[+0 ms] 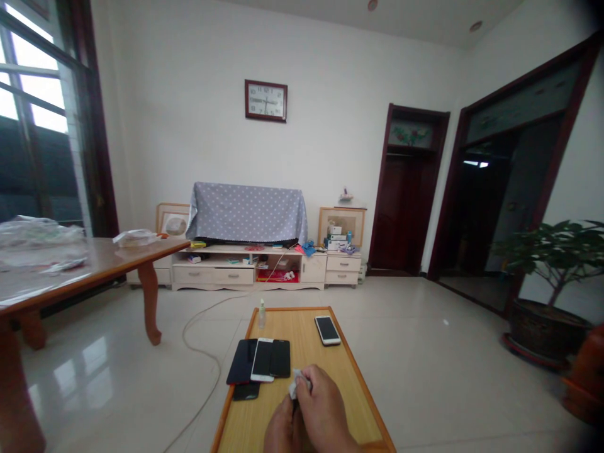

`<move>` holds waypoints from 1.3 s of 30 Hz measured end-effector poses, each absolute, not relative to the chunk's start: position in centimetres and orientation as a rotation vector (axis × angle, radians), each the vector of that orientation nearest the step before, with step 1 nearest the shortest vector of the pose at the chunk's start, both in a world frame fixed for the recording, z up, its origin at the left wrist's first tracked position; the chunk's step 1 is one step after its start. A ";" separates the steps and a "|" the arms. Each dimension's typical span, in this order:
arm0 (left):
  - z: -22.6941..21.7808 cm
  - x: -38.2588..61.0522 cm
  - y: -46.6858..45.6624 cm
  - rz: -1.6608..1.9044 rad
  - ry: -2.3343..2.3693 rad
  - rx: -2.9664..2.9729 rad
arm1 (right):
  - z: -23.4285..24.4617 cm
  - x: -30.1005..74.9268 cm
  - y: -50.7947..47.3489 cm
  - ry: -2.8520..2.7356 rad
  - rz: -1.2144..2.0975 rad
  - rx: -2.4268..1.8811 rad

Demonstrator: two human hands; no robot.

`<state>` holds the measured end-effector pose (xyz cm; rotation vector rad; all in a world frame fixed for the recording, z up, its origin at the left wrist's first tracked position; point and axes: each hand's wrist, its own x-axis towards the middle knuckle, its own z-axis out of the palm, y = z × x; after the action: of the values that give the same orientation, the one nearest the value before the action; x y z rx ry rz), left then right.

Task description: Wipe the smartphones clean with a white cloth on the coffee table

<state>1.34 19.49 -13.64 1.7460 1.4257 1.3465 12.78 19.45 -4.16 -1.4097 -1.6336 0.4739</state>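
Both my hands meet over the near end of a low wooden table (325, 377). My right hand (323, 412) is closed on a small white cloth or tissue (296, 379), pinched at its fingertips. My left hand (280, 431) is tucked under and against the right; its fingers are curled, and what they hold is hidden. Just beyond my hands lie several phones: a dark one (242, 361), a white-edged one (262, 359), another dark one (280, 358) and a small dark one (246, 391). A separate white phone (327, 329) lies farther right. A small clear bottle (262, 313) stands at the far left corner.
A large wooden table (94, 267) with bags stands left. A TV cabinet (245, 267) with a cloth-covered TV (246, 212) lines the far wall. A cable (202, 352) trails across the tiled floor. A potted plant (550, 296) stands right, near dark doorways (406, 195).
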 end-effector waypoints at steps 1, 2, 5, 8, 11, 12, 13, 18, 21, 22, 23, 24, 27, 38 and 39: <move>-13.7 1.4 19.5 1.366 1.433 1.740 | -4.1 13.0 19.6 -1.626 0.474 -1.411; -13.8 1.4 19.5 1.380 1.445 1.743 | -4.1 13.4 19.9 -1.607 0.474 -1.421; -14.0 1.5 19.4 1.379 1.492 1.766 | -4.0 14.7 21.0 -1.534 0.463 -1.462; -14.1 1.5 19.6 1.352 1.479 1.767 | -4.1 14.8 21.1 -1.531 0.449 -1.472; -14.6 1.4 20.0 1.328 1.447 1.727 | -4.3 13.4 20.2 -1.593 0.451 -1.430; -14.7 1.4 20.1 1.313 1.437 1.714 | -4.3 13.0 20.0 -1.614 0.459 -1.412; -14.8 1.4 20.2 1.302 1.426 1.707 | -4.4 12.8 19.9 -1.627 0.469 -1.399; -14.7 1.7 19.7 1.348 1.494 1.712 | -4.3 14.9 21.4 -1.524 0.474 -1.442; -14.2 1.8 19.5 1.333 1.527 1.711 | -4.5 15.9 22.0 -1.490 0.456 -1.468; -14.1 1.8 19.4 1.319 1.517 1.718 | -4.5 15.7 21.9 -1.496 0.455 -1.465; -13.8 1.7 19.4 1.308 1.504 1.723 | -4.6 15.3 21.6 -1.508 0.456 -1.456; -13.6 1.7 19.4 1.297 1.487 1.728 | -4.7 14.7 21.1 -1.529 0.458 -1.443; -12.8 1.7 19.2 1.294 1.398 1.690 | -4.7 13.0 19.7 -1.619 0.465 -1.397; -12.3 1.6 18.7 1.257 1.420 1.725 | -4.3 14.1 20.9 -1.555 0.461 -1.468; -12.3 1.6 18.7 1.263 1.413 1.719 | -4.4 13.6 20.5 -1.574 0.473 -1.449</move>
<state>1.60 18.68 -12.25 1.7192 1.4132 1.2632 13.63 20.53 -4.39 -1.4492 -1.5743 0.4730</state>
